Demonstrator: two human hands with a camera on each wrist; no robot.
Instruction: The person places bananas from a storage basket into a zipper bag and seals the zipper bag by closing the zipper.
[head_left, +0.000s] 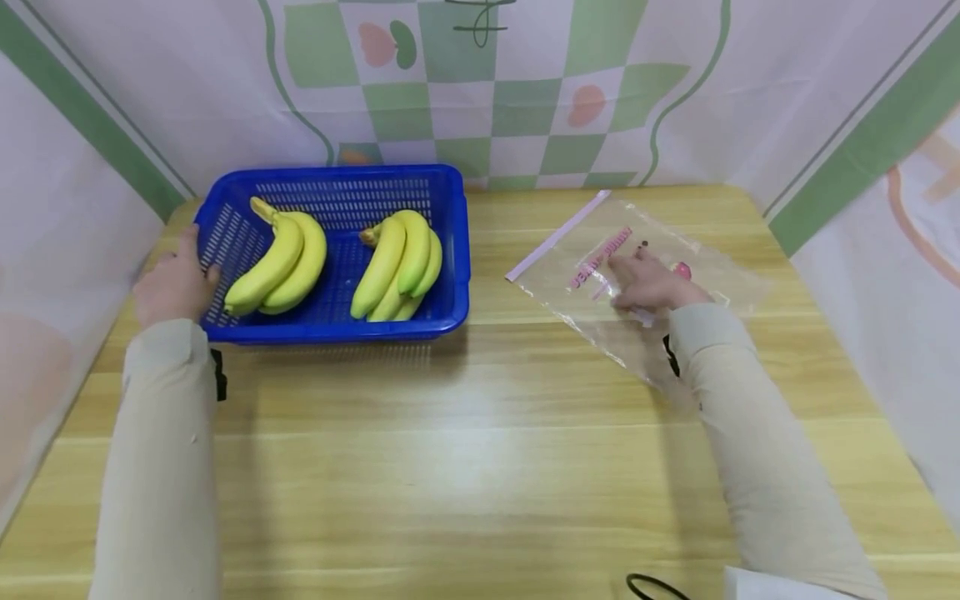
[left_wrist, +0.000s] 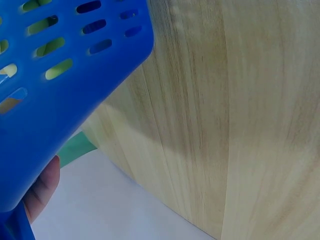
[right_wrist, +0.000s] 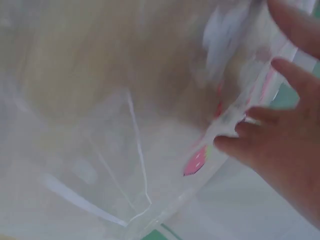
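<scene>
A blue plastic basket (head_left: 330, 335) with slotted walls sits at the back left of the table. Inside lie two bunches of bananas, a left bunch (head_left: 281, 262) and a right bunch (head_left: 397, 267). My left hand (head_left: 176, 279) grips the basket's left rim; the left wrist view catches only part of a finger (left_wrist: 44, 187) beyond the blue wall. On the right lies a transparent zip bag (head_left: 555, 296) with a pink seal strip and pink print. Over its middle is my right hand (head_left: 652, 283), fingers spread and touching the film. The right wrist view is blurred.
The wooden table (head_left: 450, 467) runs up to a patterned cloth backdrop (head_left: 465, 108) at the back and sides. A black cable (head_left: 652, 583) and a white object (head_left: 772, 586) show at the front right edge.
</scene>
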